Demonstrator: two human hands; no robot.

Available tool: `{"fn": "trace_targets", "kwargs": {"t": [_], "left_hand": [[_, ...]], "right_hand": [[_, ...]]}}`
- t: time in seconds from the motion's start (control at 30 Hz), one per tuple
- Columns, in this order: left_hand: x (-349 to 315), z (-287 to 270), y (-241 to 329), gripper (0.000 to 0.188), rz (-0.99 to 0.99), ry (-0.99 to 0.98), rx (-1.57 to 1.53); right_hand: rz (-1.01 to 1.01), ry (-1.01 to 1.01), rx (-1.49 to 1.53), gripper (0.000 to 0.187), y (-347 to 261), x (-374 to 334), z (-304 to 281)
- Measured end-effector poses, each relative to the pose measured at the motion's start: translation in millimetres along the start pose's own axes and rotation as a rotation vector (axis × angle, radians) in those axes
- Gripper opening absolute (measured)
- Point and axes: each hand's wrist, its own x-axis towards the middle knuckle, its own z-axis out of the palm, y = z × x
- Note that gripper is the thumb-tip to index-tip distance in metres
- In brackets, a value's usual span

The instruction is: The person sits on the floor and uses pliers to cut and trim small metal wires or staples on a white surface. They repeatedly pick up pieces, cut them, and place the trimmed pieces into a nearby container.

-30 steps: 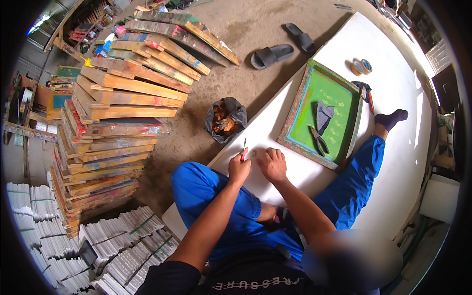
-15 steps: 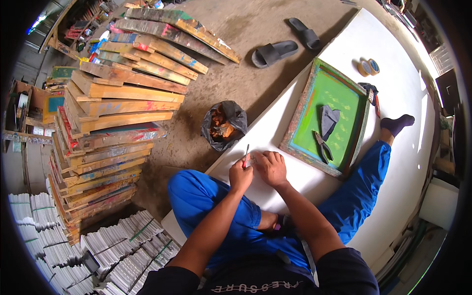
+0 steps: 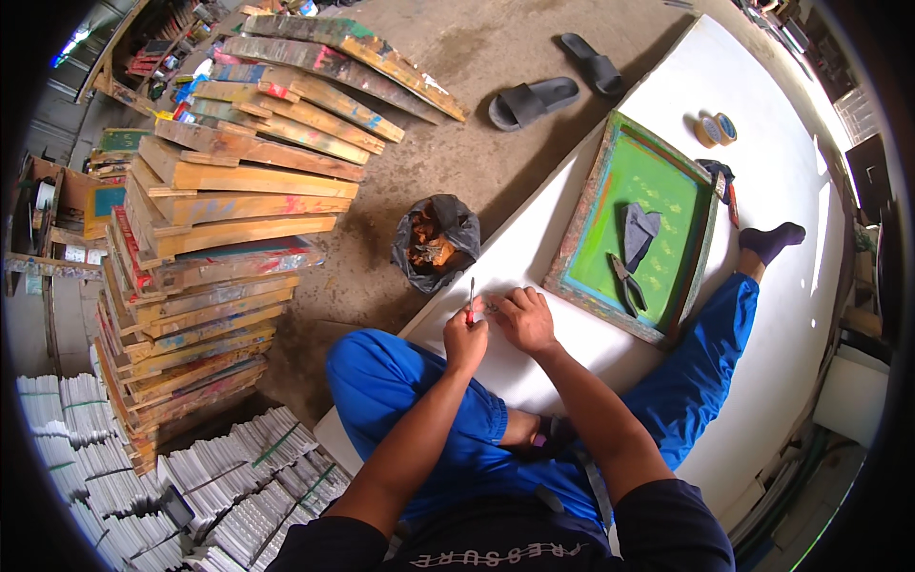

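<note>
My left hand is closed around the red handle of a small screwdriver, whose thin metal shaft points up and away. Just beside it, my right hand bends over the white tabletop, its fingers curled together near the screwdriver's handle. Whatever lies under those fingertips is too small to make out. To the right, a wooden-framed printing screen with green mesh lies flat. On its mesh rest dark-handled pliers and a folded grey cloth.
A black bag of brownish scraps stands on the floor beyond the white surface's left edge. Wooden frames are stacked at left, above strapped bundles. Black slippers lie on the floor. Two tape rolls sit past the screen.
Both hands have shifted slightly, the right one a little up and to the left. The screwdriver has moved slightly left with my left hand. The other things stay put.
</note>
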Motion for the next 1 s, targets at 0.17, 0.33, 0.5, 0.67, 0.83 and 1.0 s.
{"fn": "trace_targets", "kwargs": {"t": [0.17, 0.33, 0.5, 0.67, 0.83, 1.0], "left_hand": [[2, 3, 2, 0.049, -0.130, -0.019, -0.097], [3, 3, -8, 0.052, -0.124, -0.038, -0.095], [4, 0, -9, 0.049, -0.128, -0.005, -0.115], [-1, -3, -11, 0.036, -0.116, 0.124, -0.349], [3, -11, -17, 0.022, -0.062, 0.356, -0.574], [7, -19, 2, 0.030, -0.053, 0.414, -0.633]], "right_hand": [[0.023, 0.032, -0.009, 0.028, 0, 1, 4], [-0.074, 0.076, 0.040, 0.017, 5, 0, 20], [-0.139, 0.016, -0.009, 0.008, 3, 1, 27], [-0.079, 0.008, -0.085, 0.011, -1, 6, 30], [0.049, -0.015, 0.048, 0.006, -5, 17, 23], [0.346, 0.098, 0.280, 0.009, -14, 39, -3]]}}
